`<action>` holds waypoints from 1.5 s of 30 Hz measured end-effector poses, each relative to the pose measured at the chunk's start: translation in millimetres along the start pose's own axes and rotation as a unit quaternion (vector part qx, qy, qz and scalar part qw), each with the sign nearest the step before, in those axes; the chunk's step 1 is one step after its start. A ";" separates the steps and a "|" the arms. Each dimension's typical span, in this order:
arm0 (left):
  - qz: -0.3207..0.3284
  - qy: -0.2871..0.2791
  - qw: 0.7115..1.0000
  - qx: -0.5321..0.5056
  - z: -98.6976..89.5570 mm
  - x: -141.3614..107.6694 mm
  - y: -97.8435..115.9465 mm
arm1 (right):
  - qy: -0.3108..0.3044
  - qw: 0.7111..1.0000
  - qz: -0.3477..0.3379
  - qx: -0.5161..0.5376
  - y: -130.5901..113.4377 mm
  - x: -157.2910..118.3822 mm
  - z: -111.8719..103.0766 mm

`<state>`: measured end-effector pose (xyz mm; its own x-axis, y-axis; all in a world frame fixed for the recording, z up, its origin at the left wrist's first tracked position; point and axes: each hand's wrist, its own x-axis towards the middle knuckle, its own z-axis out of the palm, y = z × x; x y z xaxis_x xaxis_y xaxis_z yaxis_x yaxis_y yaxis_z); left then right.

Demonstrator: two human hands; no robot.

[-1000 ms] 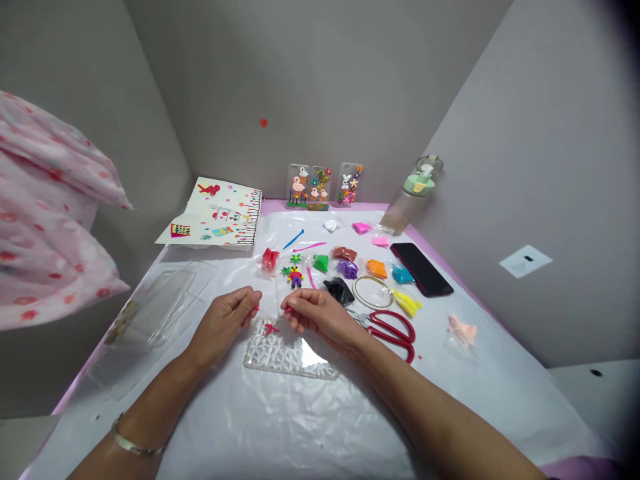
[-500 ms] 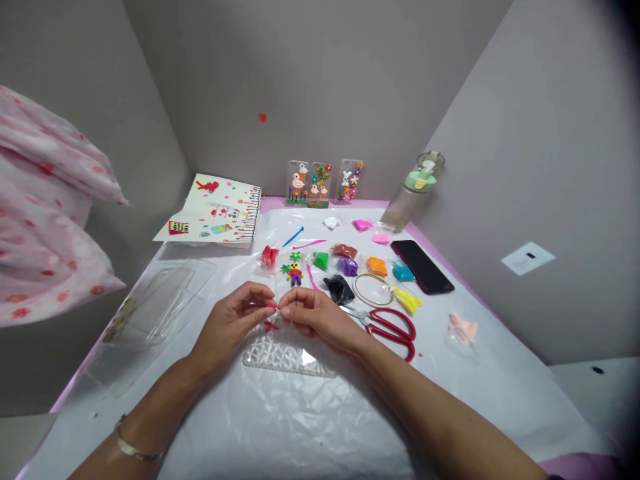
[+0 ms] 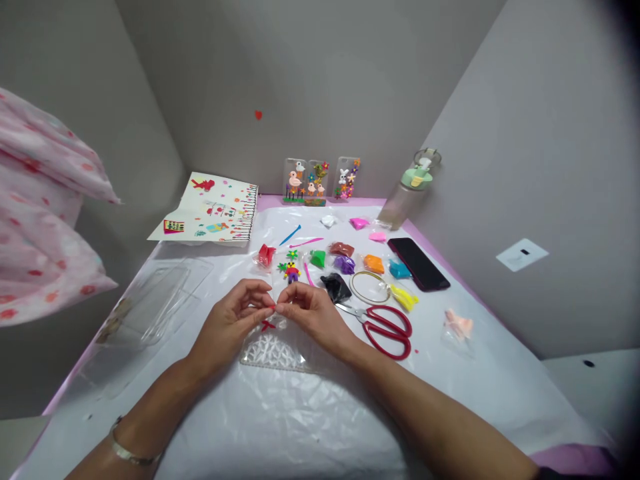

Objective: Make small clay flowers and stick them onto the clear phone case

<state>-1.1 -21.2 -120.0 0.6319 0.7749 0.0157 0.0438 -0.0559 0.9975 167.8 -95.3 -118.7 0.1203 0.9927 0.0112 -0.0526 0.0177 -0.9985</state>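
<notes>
My left hand (image 3: 239, 317) and my right hand (image 3: 313, 317) meet in front of me, thumbs and forefingers pinched on a small piece of red clay (image 3: 274, 307). Most of that piece is hidden by the fingertips. Below them lies a clear, faceted phone case (image 3: 273, 353), partly covered by my right hand. A thin red clay shape (image 3: 268, 326) with crossed strips rests on the case. Just beyond my fingers is a small clay figure (image 3: 291, 272) in red and purple, with green clay leaves (image 3: 292, 255) above it.
Bagged clay lumps, including red (image 3: 266, 255), black (image 3: 335, 287) and orange (image 3: 373, 263), lie behind my hands. Red-handled scissors (image 3: 387, 331), a bangle (image 3: 370, 287) and a phone (image 3: 419, 264) are rightward. Clear cases (image 3: 150, 300) lie left; a bottle (image 3: 407, 193) stands at back.
The whole view has shifted slightly, so things appear a little further left. Both hands keep their pinch on the red clay, with only slight finger movement.
</notes>
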 end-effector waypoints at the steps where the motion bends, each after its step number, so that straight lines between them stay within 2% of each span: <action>1: 0.000 0.003 1.000 -0.004 0.6 -0.5 -0.3 | 0.002 1.000 0.001 -0.002 0.6 0.0 0.3; 13: 0.052 0.038 0.994 0.086 1.1 -3.9 -1.9 | -0.014 0.999 0.034 -0.016 -1.8 -1.5 0.6; 21: 0.136 0.027 0.970 0.198 -2.4 -5.8 -7.6 | -0.010 0.996 0.091 0.018 1.5 1.6 -3.3; 26: 0.202 0.001 0.946 0.255 -3.3 -3.8 -3.0 | -0.006 0.994 0.095 0.045 3.6 1.6 -3.7; 34: 0.239 0.015 0.933 0.270 -1.7 -5.7 -3.5 | -0.019 0.997 0.076 0.018 1.2 0.8 -2.5; 40: 0.229 -0.004 0.931 0.283 -12.9 -0.2 -5.9 | -0.019 0.998 0.056 -0.011 2.8 2.4 -6.8; 45: 0.186 0.024 0.931 0.313 -31.8 8.6 -4.6 | -0.016 0.984 -0.007 -0.176 9.3 2.8 -6.0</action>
<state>-20.5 5.8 -122.3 0.6593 0.6551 0.3690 0.2805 -0.6696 0.6877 173.6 -93.1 -128.3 0.0861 0.9960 0.0218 0.2970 -0.0048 -0.9549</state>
